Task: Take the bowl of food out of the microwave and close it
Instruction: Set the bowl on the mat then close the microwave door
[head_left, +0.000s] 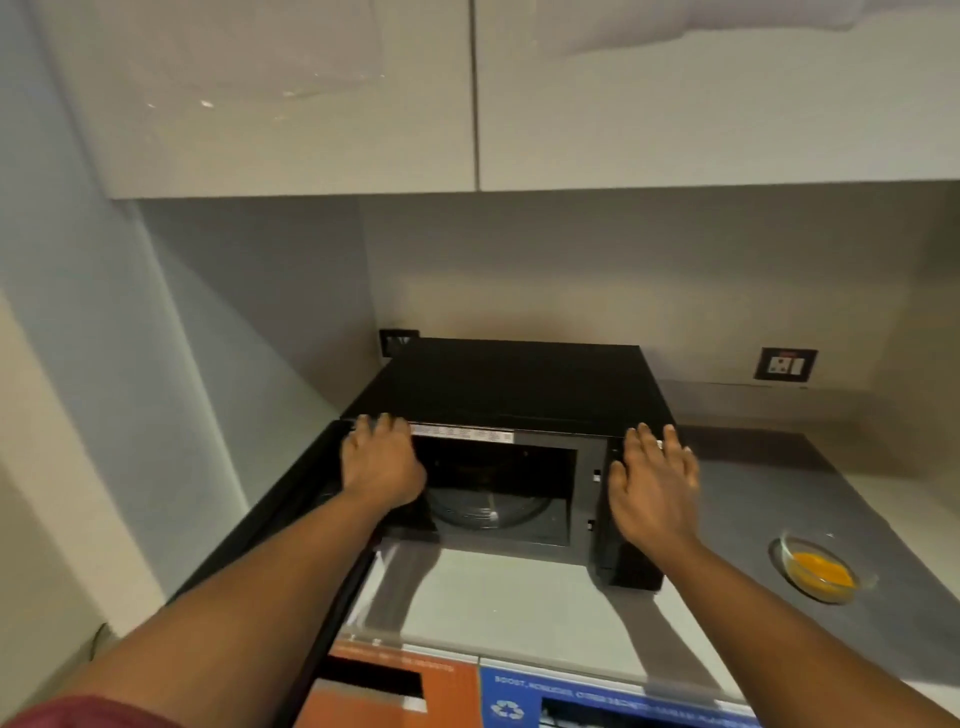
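A black microwave (519, 384) stands on the counter with its door (270, 535) swung open to the left. Its cavity shows only the glass turntable (488, 506). A glass bowl of yellow food (821, 569) sits on the counter to the right of the microwave. My left hand (382, 460) rests against the upper left corner of the opening, near the door's hinge side, fingers curled over the edge. My right hand (654, 480) lies flat with fingers spread against the microwave's control panel, holding nothing.
Grey counter (519, 597) runs right to a wall with a power socket (785, 364). White upper cabinets (467, 93) hang overhead. A wall closes in the left side. Orange (395, 686) and blue (597, 696) recycling bin fronts sit below the counter edge.
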